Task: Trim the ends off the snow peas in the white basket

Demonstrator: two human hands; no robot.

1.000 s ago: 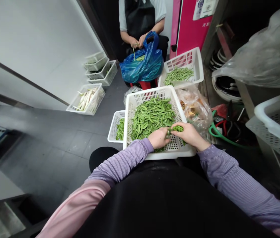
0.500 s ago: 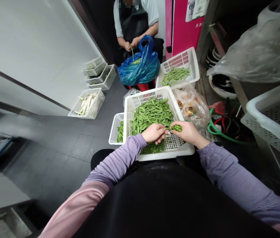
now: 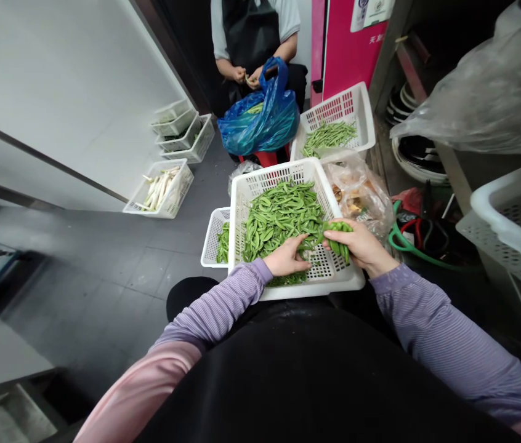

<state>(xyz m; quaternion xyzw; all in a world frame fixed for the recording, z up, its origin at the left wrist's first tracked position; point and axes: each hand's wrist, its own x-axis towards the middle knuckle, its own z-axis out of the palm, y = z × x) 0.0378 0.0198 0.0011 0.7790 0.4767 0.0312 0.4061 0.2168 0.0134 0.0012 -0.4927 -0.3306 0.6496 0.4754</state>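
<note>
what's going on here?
A person sits facing a white plastic basket piled with green pea pods. Their right hand grips a bunch of pods, and their left hand rests on the pile. Opposite, a seated co-worker works with both hands above a blue plastic bag.

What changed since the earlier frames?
The left hand moved away from the right hand and opened out, now resting on the snow peas in the white plastic basket. The right hand grips a bigger bunch of pods. The basket stayed put.
</note>
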